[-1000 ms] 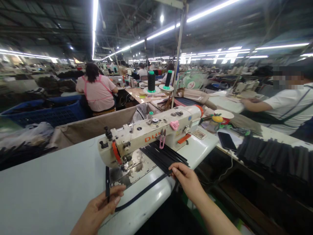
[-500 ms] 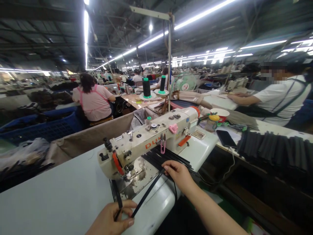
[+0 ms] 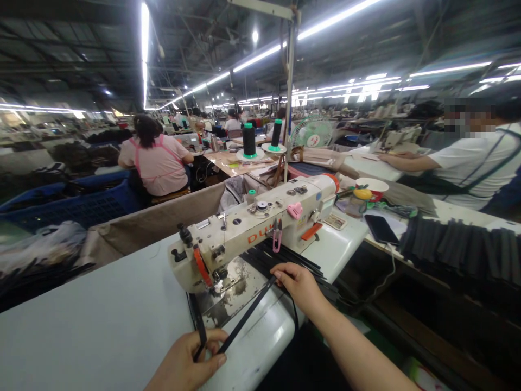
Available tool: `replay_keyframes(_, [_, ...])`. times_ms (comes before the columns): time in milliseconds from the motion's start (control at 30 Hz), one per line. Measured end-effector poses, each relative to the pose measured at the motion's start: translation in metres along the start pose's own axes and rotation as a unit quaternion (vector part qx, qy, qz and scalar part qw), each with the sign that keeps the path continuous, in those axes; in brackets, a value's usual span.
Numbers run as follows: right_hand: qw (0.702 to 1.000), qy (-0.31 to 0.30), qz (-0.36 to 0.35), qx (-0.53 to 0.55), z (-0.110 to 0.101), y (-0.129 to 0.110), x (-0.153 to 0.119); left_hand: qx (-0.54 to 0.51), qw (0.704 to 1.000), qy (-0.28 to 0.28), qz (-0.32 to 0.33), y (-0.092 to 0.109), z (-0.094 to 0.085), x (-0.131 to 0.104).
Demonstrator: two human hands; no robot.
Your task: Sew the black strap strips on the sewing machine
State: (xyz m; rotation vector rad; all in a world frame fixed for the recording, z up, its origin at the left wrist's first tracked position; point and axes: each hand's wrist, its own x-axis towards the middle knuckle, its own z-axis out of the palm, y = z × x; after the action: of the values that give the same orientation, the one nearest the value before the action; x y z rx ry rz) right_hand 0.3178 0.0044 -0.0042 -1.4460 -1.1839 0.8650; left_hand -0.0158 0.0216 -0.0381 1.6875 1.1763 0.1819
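From where I stand, the right hand (image 3: 299,285) has thumb and forefinger pinched on one end of a narrow black strap (image 3: 246,316), just in front of the sewing machine (image 3: 240,226). The strap slants down to the left hand (image 3: 199,355), whose curled fingers and thumb pinch it near the front edge of the pale table (image 3: 101,309). A second black length comes down from the machine's head into that same left hand — whether it's all one piece I can't tell.

Beyond the right hand, a bunch of black strips (image 3: 260,262) lies under the machine's arm, with pink-handled snips (image 3: 277,239) against the arm's front. Off to the right, a phone (image 3: 381,229) sits near a row of dark strips (image 3: 451,247). Behind the machine stand two black thread spools (image 3: 248,141) and a green fan (image 3: 312,134). Farther out, two co-workers are seated — one in pink (image 3: 157,165), back turned, the other in white (image 3: 480,168), over at the right.
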Motion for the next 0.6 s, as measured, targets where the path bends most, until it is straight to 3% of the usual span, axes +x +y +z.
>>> replay_keyframes(333, [0.998,0.011,-0.028,-0.048,0.0,0.006,0.0,-0.027,0.999,0.005,-0.029,0.036,0.001,-0.012])
replay_keyframes(600, [0.997,0.01,-0.049,-0.065,0.0,0.007,0.001,-0.027,0.999,-0.007,-0.03,0.037,-0.001,-0.011])
